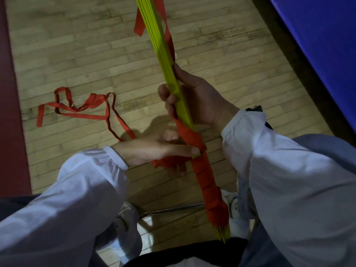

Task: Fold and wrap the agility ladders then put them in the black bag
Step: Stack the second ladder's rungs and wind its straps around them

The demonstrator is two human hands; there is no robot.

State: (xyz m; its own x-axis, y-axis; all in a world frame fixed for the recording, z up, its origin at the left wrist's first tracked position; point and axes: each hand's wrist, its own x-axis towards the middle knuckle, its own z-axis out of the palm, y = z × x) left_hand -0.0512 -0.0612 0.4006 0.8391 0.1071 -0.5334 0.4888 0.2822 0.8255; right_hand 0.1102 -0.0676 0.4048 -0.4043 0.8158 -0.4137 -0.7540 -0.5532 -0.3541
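Rungs (165, 60): likely stiff, light; your right hand (194, 101) curls round them.
Strap (204, 176): limp; your left hand (154, 149) pinches it beneath those fingers.

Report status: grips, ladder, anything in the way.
Right grip holds bundle of yellow plastic ladder rungs. Left grip pinches red fabric strap, lower end wrapped. Loose strap trails across wooden floor; no black bag in view.

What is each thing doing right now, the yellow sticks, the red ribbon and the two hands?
Yellow rungs: bundled, slanting upward, lower end wrapped.
Red strap: partly wound round the bundle, the rest loose on the wooden floor.
Right hand: grips the bare rungs above the wrapping.
Left hand: holds the strap beside the wrapping.
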